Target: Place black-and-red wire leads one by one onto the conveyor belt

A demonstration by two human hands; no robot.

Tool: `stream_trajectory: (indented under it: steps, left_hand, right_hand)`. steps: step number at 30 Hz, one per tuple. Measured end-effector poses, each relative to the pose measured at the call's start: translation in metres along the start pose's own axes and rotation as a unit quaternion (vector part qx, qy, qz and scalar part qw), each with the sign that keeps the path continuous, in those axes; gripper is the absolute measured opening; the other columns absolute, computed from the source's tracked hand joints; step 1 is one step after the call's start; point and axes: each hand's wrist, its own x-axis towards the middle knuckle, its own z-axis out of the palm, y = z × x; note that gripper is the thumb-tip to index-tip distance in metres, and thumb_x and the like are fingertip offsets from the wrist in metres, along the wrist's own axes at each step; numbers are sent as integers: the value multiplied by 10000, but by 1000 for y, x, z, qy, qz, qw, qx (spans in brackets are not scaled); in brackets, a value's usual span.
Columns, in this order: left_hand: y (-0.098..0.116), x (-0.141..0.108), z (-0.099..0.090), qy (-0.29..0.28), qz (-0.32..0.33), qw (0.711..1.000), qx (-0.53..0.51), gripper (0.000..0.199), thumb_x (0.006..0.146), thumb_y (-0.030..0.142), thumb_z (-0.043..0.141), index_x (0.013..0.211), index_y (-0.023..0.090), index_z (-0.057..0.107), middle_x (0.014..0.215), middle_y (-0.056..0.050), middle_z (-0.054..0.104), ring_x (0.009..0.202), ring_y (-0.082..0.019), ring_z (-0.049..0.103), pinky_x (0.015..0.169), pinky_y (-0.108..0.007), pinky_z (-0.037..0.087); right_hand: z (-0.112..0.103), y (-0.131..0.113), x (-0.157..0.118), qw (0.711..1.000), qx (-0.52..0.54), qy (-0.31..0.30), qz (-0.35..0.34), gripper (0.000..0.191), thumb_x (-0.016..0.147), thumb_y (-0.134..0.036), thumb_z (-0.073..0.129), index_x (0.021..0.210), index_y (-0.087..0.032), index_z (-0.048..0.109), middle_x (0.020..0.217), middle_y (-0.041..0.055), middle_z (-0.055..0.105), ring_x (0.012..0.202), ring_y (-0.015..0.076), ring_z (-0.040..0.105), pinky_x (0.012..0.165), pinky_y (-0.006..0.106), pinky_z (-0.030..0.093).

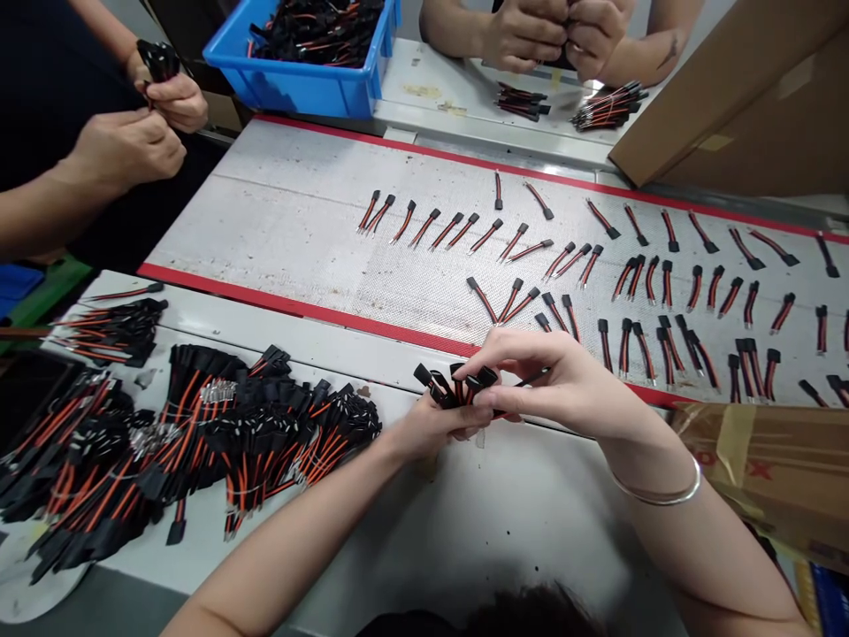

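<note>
My left hand [438, 420] is closed around a small bunch of cable leads [446, 389], short red-and-black wires with black connector ends pointing up. Over the same bunch, my right hand [537, 380] pinches at one of the black ends with thumb and forefinger. A dark lead end also sticks out by its palm. Both hands are above the white table edge, close to the red border of the belt. The lower ends of the held leads are hidden by my fingers.
Rows of single leads lie on the grey belt [279, 212]. Bundled leads [265, 433] are heaped at left. Beyond the belt stands a blue bin [311, 93] full of leads. Cardboard boxes [749, 97] [762, 469] flank the right. Co-workers' hands [146, 133] [557, 35] work at left and opposite.
</note>
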Motion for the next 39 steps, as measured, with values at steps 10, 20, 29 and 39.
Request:
stream_trajectory:
  steps: [10,20,29,39]
  left_hand:
    - [-3,0,-3,21,-16,999,31,452,706,519,830,651,161,560,515,85,339,472,-52,255,463,-263,157]
    - [0,1,1,52,43,998,10,487,759,512,800,603,177,482,524,85,304,474,-49,232,457,-256,147]
    - [-7,13,1,221,126,967,-30,487,684,511,858,651,176,506,518,95,377,418,-13,211,418,-212,142]
    - [-7,11,9,255,151,953,-58,293,768,365,739,967,160,673,760,36,528,459,-17,309,456,-231,223]
  right_hand:
    - [2,2,-1,1000,7,5,-8,121,825,-170,788,945,-166,796,790,22,648,694,110,605,614,235,536]
    - [-10,5,-3,998,20,25,45,380,742,-261,879,1101,-218,761,958,33,688,825,148,644,751,298,569]
    - [24,47,27,973,149,108,138,314,642,-383,917,774,-146,758,746,28,714,701,153,657,670,298,545]
    - [-19,64,88,962,67,187,187,299,645,-342,877,763,-132,700,573,-59,466,512,52,327,464,235,248]
